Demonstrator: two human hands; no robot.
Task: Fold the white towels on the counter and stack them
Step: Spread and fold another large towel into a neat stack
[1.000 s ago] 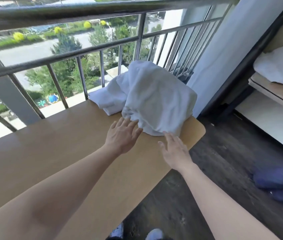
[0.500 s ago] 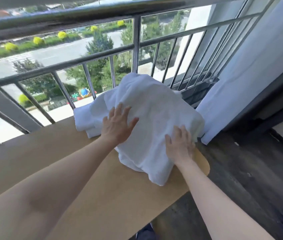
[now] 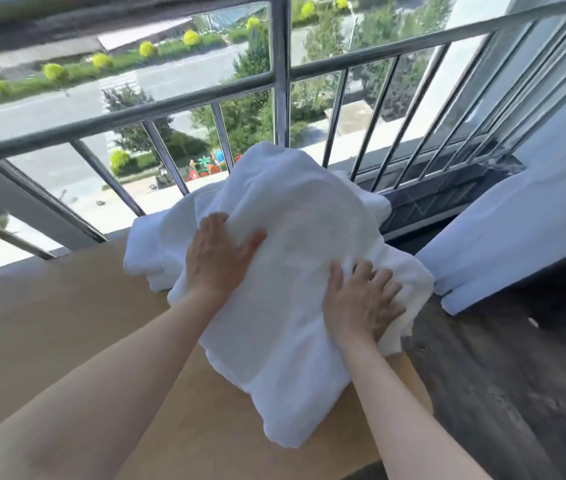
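I have two hands on one towel heap point(image 3: 292, 216): right hand point(image 3: 361, 303) fingers spread flat, left hand point(image 3: 217, 259) fingertips hidden in cloth, grip unclear.

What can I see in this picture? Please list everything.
top towel: one, white, on the pile at the counter's right end
other towels: count unclear, white, under it, showing at its left
counter: one, tan, along the railing
railing: one, grey metal, behind the counter
trees: several, green, beyond the railing
curtain: one, white, right
floor: dark, lower right
left hand: on the top towel, fingertips hidden in a fold
right hand: fingers spread flat on the top towel
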